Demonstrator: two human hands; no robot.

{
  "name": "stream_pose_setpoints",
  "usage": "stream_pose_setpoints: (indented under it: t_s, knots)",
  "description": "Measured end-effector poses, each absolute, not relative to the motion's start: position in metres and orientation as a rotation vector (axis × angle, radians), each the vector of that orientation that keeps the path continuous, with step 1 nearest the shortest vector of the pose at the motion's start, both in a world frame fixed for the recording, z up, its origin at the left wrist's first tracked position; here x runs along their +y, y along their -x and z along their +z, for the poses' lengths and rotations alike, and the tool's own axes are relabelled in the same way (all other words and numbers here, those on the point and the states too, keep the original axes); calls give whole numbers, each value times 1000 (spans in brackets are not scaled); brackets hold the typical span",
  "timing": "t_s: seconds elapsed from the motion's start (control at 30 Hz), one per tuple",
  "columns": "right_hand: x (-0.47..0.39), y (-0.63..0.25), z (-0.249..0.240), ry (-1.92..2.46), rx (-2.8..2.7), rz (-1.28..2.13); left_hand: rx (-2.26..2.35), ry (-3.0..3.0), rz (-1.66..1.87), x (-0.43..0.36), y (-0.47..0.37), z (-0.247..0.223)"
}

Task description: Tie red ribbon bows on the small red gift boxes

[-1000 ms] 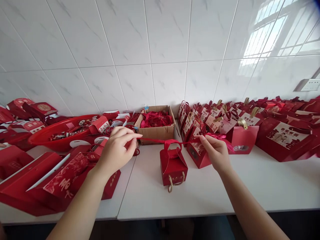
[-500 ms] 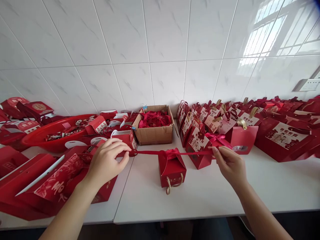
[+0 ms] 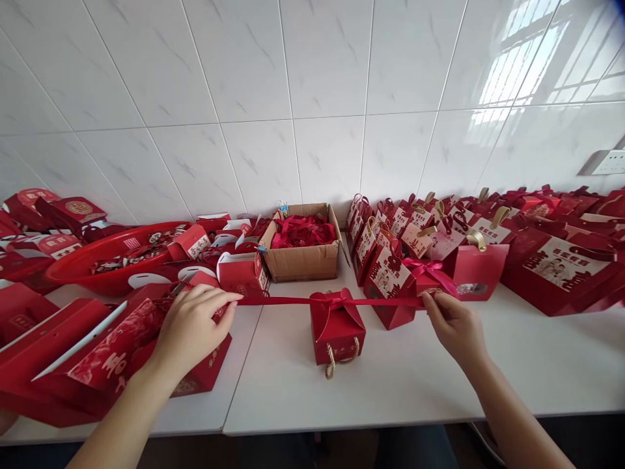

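A small red gift box (image 3: pixel 338 332) with a twisted rope handle (image 3: pixel 331 365) on its front stands on the white table. Across its folded top runs a red ribbon (image 3: pixel 288 301), crossed in a small knot at the middle and stretched level to both sides. My left hand (image 3: pixel 195 324) pinches one end of the ribbon, above the red boxes on the left. The other end is pinched by my right hand (image 3: pixel 455 324), near a red box with a pink bow (image 3: pixel 430 273). Neither hand touches the gift box itself.
Behind the gift box sits a cardboard box (image 3: pixel 303 262) full of red ribbons. A red basin (image 3: pixel 73 266) with small wrapped pieces stands at the left, among red cartons (image 3: pixel 88 365). Many red gift bags (image 3: pixel 561 277) crowd the right. A tiled wall (image 3: pixel 327 156) closes the back.
My hands have drawn farther apart, the left one moving left and the right one slightly right. The ribbon's loose loop on top has tightened into a smaller knot.
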State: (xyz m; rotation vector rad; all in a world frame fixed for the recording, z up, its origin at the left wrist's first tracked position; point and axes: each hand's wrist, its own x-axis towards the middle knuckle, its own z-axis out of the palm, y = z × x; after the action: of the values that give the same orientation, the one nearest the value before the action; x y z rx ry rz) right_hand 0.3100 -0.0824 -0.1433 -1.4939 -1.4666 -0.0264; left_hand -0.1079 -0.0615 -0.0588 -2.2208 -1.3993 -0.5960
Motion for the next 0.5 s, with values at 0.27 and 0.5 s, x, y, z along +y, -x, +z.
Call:
stream_pose_setpoints:
  t_s: [0.27, 0.5]
  knots:
    - [-84, -317, -152, 1537, -1469, -18, -1449, 2253, -538, -62, 115, -68]
    - [-86, -327, -159, 1580, -1475, -52, -1465, 2247, -442, -63, 121, -78]
